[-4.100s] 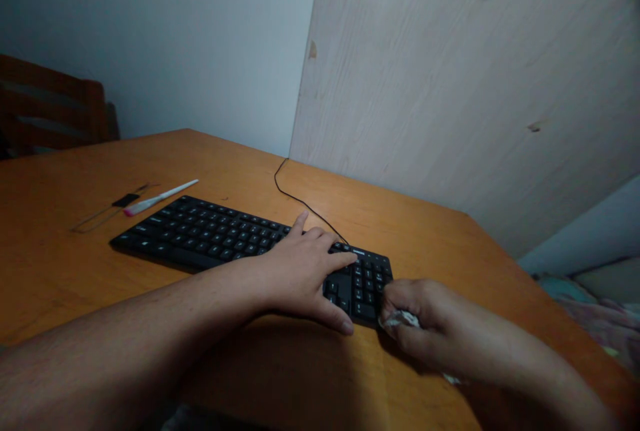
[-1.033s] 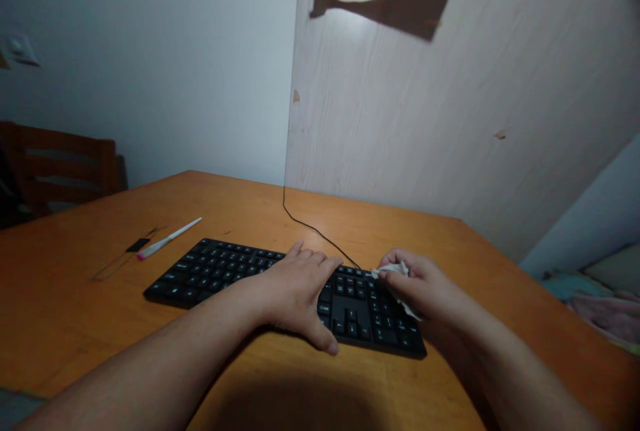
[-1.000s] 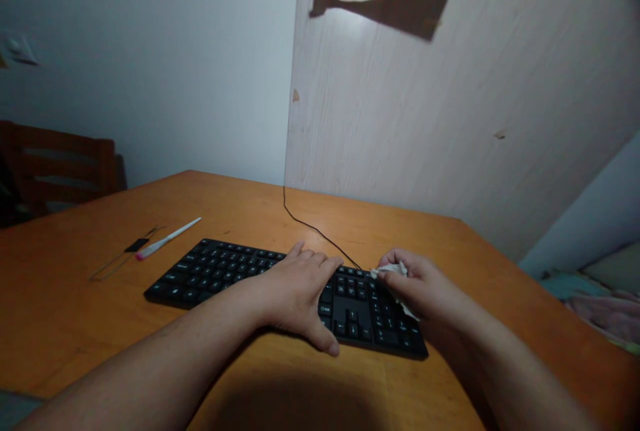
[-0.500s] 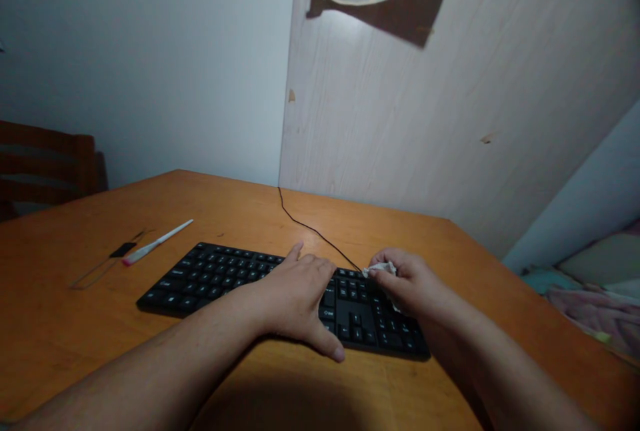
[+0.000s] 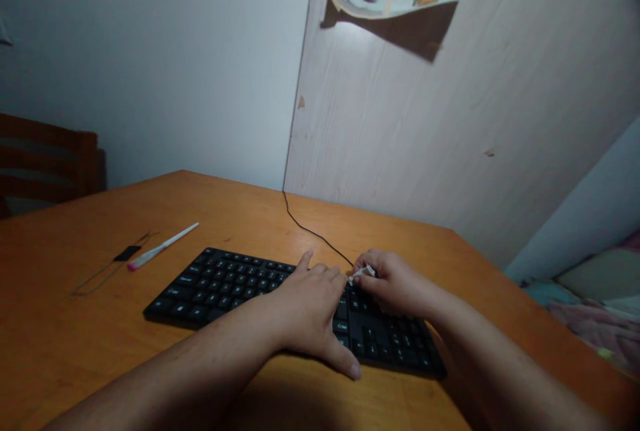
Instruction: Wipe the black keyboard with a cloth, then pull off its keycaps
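A black keyboard [image 5: 220, 284] lies flat on the wooden table, its thin cable [image 5: 320, 234] running from the back edge toward the wall. My left hand [image 5: 313, 311] rests across the keyboard's middle with fingers spread, the thumb reaching past the front edge. Over the upper right keys, my right hand [image 5: 393, 281] pinches a crumpled white tissue [image 5: 363, 273] against the keyboard, close to where the cable comes out. Part of the tissue is hidden by the fingers.
On the table [image 5: 90, 217] to the left lie a slim white brush-like stick with a pink end [image 5: 165, 245] and a wire loop with a black middle piece [image 5: 127, 253]. A wooden chair [image 5: 45, 154] stands at far left. Walls rise behind the table; bedding [image 5: 585, 317] shows at right.
My right hand has moved left along the keyboard's back edge with the tissue, nearer to my left hand. The left hand stays on the keyboard; the whole view has shifted slightly.
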Tool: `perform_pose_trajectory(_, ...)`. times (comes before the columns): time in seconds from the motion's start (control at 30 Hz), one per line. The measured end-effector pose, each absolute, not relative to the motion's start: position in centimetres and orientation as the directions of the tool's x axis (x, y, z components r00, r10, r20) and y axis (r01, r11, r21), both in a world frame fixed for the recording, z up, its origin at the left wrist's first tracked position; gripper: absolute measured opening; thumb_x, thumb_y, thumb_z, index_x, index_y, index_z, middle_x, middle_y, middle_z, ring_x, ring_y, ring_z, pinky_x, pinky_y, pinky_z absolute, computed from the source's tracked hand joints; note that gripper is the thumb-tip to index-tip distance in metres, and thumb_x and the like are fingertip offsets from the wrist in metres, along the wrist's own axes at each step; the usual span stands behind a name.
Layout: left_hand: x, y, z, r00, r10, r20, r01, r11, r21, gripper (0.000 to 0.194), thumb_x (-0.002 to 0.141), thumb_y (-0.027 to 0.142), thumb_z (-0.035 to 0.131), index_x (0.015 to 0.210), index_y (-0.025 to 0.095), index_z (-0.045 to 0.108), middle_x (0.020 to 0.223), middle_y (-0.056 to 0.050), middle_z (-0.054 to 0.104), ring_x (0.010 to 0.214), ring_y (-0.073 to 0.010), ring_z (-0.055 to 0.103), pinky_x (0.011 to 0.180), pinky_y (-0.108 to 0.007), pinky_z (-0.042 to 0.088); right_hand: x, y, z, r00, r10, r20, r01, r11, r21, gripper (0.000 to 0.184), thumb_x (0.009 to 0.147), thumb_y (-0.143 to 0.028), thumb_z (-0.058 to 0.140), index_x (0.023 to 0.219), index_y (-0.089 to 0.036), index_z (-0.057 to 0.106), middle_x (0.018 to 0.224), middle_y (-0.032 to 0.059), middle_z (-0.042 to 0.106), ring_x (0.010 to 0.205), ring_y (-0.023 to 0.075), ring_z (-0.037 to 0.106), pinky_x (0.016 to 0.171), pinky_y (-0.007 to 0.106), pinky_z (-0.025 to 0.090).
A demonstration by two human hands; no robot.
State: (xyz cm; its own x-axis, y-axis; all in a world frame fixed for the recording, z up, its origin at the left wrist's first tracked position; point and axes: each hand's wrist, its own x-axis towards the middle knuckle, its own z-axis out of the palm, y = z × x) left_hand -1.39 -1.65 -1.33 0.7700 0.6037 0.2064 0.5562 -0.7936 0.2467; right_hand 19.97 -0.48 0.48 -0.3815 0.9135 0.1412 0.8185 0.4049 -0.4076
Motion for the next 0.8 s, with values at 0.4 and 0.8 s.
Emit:
perform_pose_trajectory(0.4,-1.6,-1.5,-1.5,0.782,0.594,0.189,0.537,-0.796,0.279,0.110,0.057,0.083,0.059,0.141,0.014,0.041,0.134,-0.019,0.055,0.122,-0.0387,0.050,0.117,-0.058,0.009,20.0,0.0,-0.2,-0.358,0.929,0.091,0.824,0.360,-0.437,0.010,0.076,-0.016,0.056,0.080,-0.018,0.065,0.076,0.0020,0.064,0.070,0.0150,0.056,0.061,0.024,0.038)
perform_pose_trajectory(0.8,-1.5,-1.5,-1.4,0.774,0.606,0.184,0.543,-0.785,0.298,0.100,0.057,0.081,0.060,0.133,0.018,0.048,0.126,-0.014,0.059,0.118,-0.0377,0.053,0.116,-0.058,0.009,21.8,-0.3,0.0,-0.272,0.962,-0.022,0.821,0.220,-0.527,0.008,0.079,-0.022,0.056,0.076,-0.018,0.061,0.067,-0.0001,0.060,0.061,0.0136,0.053,0.054,0.023,0.037)
